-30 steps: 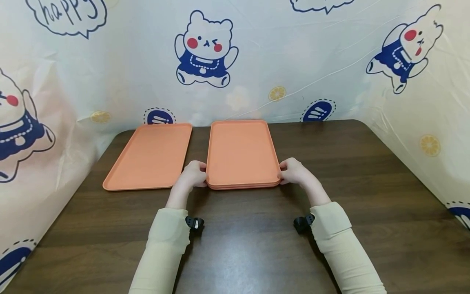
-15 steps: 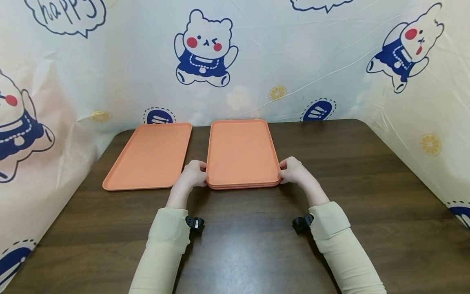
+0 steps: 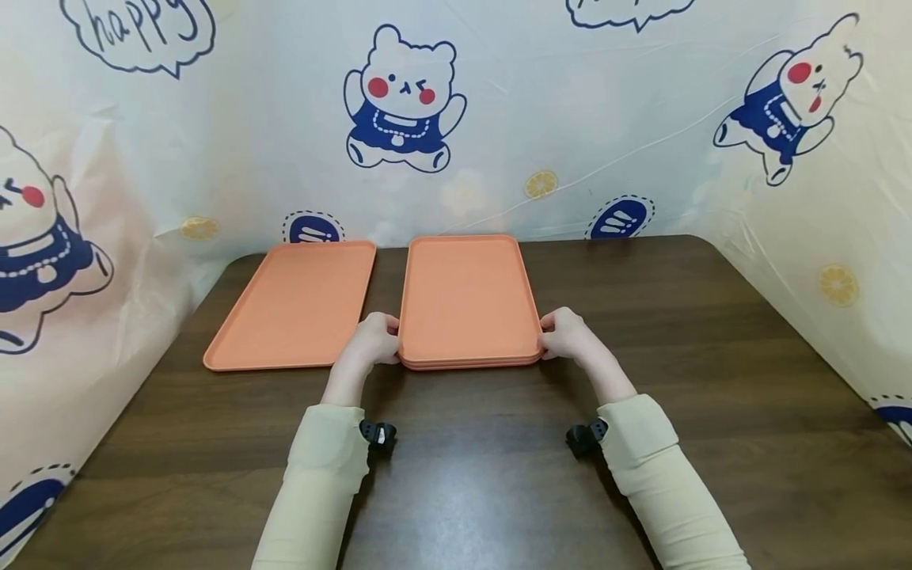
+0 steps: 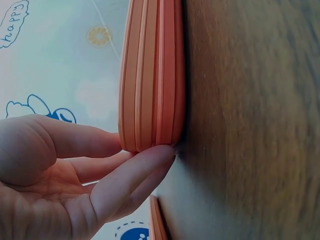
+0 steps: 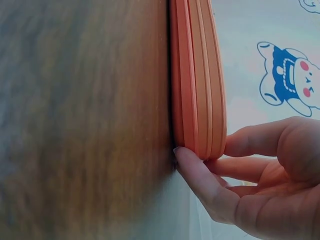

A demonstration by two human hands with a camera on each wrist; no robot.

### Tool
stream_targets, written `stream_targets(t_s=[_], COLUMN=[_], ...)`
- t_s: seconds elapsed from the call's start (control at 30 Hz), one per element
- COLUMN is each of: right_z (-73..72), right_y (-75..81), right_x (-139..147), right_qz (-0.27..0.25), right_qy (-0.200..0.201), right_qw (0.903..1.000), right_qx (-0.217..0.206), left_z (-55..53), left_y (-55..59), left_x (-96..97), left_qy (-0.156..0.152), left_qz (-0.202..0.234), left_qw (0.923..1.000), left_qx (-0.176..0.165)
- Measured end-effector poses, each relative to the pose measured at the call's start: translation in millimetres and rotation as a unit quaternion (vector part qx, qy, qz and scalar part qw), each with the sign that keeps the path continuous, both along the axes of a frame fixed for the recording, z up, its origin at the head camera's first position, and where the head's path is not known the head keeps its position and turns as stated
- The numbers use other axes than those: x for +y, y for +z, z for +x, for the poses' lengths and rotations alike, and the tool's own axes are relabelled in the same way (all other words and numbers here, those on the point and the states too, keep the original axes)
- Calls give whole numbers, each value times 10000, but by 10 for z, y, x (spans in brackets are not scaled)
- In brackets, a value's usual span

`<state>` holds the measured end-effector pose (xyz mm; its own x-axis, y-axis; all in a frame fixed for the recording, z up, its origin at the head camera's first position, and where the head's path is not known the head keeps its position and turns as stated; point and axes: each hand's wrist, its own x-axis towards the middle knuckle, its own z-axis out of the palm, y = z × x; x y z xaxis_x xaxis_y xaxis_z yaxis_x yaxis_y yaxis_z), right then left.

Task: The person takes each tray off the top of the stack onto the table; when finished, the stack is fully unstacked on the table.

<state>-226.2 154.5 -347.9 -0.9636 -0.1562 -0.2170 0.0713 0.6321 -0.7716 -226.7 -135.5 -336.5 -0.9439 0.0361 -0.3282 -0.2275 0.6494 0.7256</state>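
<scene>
your left hand (image 3: 370, 340) and your right hand (image 3: 566, 334) are grasping the stack of orange trays (image 3: 470, 301), one at each side, close to its near corners. the stack lies flat on the dark wood-grain bench (image 3: 456, 459), toward the far edge, its rims neatly lined up one above another. in the left wrist view your fingers are bent against the corner of the stack, one tip at the upper rim and another low down, close to the bench. the right wrist view shows much the same hold, mirrored: one tip by the top rim, another at the lowest one.

to the left of the stack, with a narrow gap between them, a single orange tray (image 3: 292, 305) lies flat. your left hand is between the two, and from the head view it covers a little of that tray's near right corner.

you have pale sleeves (image 3: 313, 475) on both arms, and a small black device (image 3: 378, 433) sits at each wrist. behind the bench hangs a light sheet (image 3: 499, 95) printed with cartoon bears and orange slices.
</scene>
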Motion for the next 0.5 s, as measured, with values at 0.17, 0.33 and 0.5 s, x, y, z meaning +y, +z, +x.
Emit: stream_targets(t_s=[0.17, 0.33, 0.5], right_z=[4, 1, 0], right_y=[1, 19, 3], right_x=[2, -16, -45], right_qz=[65, 52, 16], right_qy=[30, 65, 106], right_qw=[10000, 9999, 9999], right_qx=[56, 60, 101], left_z=[-8, -13, -18], left_y=[-18, -21, -26], left_x=[-3, -23, -44], left_qy=[12, 20, 9], left_qz=[155, 177, 187], left_qw=[9999, 9998, 9998], left_qx=[0, 24, 27])
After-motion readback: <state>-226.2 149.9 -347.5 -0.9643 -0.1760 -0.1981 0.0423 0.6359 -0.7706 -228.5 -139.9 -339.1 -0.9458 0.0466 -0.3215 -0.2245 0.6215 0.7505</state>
